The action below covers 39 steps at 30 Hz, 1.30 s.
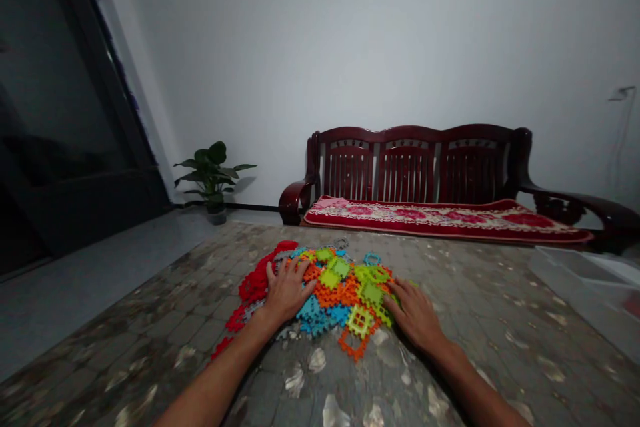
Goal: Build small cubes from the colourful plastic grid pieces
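Observation:
A heap of plastic interlocking building pieces lies in front of me, in red, grey, blue, orange and lime green. My left hand rests on its left side with the fingers spread, between the red pieces and the blue pieces. At the right edge of the heap my right hand lies with its fingers apart, touching green pieces. An orange square frame piece sticks out at the near side. What lies under my palms is hidden.
The pieces lie on a grey surface with a stone-and-petal pattern. A clear plastic bin stands at the right. Behind are a dark red wooden bench with a floral cushion and a potted plant. A dark door is at the left.

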Available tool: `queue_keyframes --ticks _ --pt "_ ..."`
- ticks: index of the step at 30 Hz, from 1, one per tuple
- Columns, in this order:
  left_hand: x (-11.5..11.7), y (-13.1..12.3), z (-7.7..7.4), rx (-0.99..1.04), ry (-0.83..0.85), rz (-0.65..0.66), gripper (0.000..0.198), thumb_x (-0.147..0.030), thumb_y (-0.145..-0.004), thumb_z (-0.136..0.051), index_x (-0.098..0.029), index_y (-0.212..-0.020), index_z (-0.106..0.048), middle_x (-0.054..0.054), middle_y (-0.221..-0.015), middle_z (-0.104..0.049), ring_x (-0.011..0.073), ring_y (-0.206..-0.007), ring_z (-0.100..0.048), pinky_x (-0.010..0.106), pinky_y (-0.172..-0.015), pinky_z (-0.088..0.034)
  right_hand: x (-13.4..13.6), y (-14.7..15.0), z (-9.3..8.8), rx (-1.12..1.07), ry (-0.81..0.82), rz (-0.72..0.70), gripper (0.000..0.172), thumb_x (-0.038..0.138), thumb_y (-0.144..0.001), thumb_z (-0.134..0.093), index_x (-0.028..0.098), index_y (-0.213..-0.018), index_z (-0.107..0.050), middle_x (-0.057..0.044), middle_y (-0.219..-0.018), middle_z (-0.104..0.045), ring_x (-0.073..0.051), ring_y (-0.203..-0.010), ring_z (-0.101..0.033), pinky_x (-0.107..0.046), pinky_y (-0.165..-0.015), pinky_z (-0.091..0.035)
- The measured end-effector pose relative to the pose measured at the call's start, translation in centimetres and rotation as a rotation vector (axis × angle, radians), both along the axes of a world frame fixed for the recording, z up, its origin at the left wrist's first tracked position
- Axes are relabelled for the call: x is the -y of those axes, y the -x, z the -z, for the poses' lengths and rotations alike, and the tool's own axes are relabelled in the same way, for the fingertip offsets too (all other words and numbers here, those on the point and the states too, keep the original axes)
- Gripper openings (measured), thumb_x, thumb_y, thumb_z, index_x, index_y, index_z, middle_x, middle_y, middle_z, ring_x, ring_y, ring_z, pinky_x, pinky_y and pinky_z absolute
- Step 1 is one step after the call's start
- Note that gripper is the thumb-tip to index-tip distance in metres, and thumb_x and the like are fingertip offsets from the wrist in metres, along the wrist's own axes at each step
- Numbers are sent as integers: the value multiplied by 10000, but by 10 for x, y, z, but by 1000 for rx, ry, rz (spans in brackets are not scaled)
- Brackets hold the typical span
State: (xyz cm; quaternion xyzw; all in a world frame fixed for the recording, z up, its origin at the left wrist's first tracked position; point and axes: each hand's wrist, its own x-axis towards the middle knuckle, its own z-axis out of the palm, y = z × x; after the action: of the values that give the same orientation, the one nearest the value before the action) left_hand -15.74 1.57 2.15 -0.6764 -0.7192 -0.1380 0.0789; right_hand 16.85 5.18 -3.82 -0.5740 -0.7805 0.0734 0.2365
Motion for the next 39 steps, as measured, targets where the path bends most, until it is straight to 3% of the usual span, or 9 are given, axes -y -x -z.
queue_keyframes --ticks 8,12,16,21,29,35,39 --pt "1 39 -6 73 141 -213 640 -526 -996 -450 -238 -1567 -484 189 -1692 -377 389 -1532 -366 670 -1162 -364 -1 -2 3 -12 -24 -14 520 471 -997 -445 219 -1371 -704 -137 -1500 -624 -339 -1393 -553 -549 -1190 -376" --pt "5 37 -6 77 122 -358 674 -515 -977 -481 -258 -1600 -447 219 -1689 -337 441 -1424 -473 657 -1062 -458 5 0 -5 7 -7 -21 531 487 -999 -451 220 -1391 -691 -130 -1506 -621 -336 -1389 -559 -532 -1184 -390" --pt "7 24 -9 124 94 -389 652 -479 -971 -490 -253 -1583 -476 217 -1680 -337 444 -1414 -465 626 -1018 -504 10 3 -11 47 7 -15 568 496 -1001 -437 191 -1424 -663 -136 -1524 -604 -336 -1405 -544 -523 -1183 -386" --pt "6 3 -6 229 26 -328 614 -400 -970 -503 -232 -1560 -494 205 -1657 -364 400 -1426 -477 538 -1073 -502 14 7 -15 65 12 -20 564 495 -997 -456 192 -1430 -654 -132 -1512 -617 -330 -1402 -547 -520 -1180 -377" --pt "-8 -27 4 423 -125 -139 529 -210 -893 -571 -204 -1420 -618 162 -1592 -414 317 -1519 -415 438 -1243 -370 16 12 -19 64 -2 -1 463 351 -971 -479 228 -1362 -695 -119 -1417 -692 -319 -1322 -612 -464 -1083 -442" --pt "-11 -56 12 530 -172 77 478 -188 -884 -562 -236 -1349 -663 131 -1623 -412 286 -1562 -361 473 -1275 -338 12 9 -14 -138 -4 -66 463 367 -909 -534 233 -1310 -724 -118 -1358 -725 -323 -1270 -644 -480 -1088 -470" --pt "-18 -67 5 565 -212 189 476 -202 -920 -539 -244 -1382 -643 114 -1637 -428 260 -1544 -394 461 -1269 -353 7 6 -9 -320 -33 -142 492 430 -906 -536 222 -1314 -719 -120 -1379 -710 -303 -1296 -632 -478 -1141 -464"
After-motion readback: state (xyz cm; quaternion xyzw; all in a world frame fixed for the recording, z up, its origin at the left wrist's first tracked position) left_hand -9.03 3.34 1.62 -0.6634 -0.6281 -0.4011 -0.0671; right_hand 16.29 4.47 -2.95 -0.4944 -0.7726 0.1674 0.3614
